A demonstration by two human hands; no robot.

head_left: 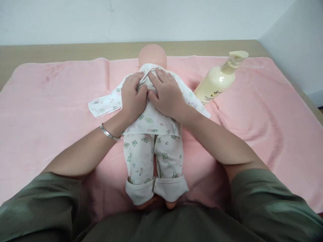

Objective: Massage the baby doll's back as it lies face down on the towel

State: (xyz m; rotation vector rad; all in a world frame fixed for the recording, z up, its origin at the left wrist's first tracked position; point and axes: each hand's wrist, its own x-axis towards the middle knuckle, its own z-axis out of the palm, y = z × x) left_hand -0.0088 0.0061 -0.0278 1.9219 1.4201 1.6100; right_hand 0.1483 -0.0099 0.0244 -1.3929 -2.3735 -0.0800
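Note:
A baby doll (152, 56) lies on a pink blanket, its smooth bald head at the far end and no face showing. It wears a white printed shirt (153, 122) and matching trousers (141, 158) with turned-up cuffs. My left hand (133, 95) rests on the left of the doll's upper torso, fingers stretched out over the cloth. On the right side, my right hand (168, 90) lies flat with its fingers spread. The two thumbs nearly meet in the middle, and the shirt is creased between the hands near the neck. Neither hand holds anything visible.
The pink blanket (50, 117) covers most of the wooden table (121, 49). Right of the doll, by its sleeve, stands a pale yellow pump bottle (214, 84). A white wall (161, 20) runs behind the table, and another surface rises at the right.

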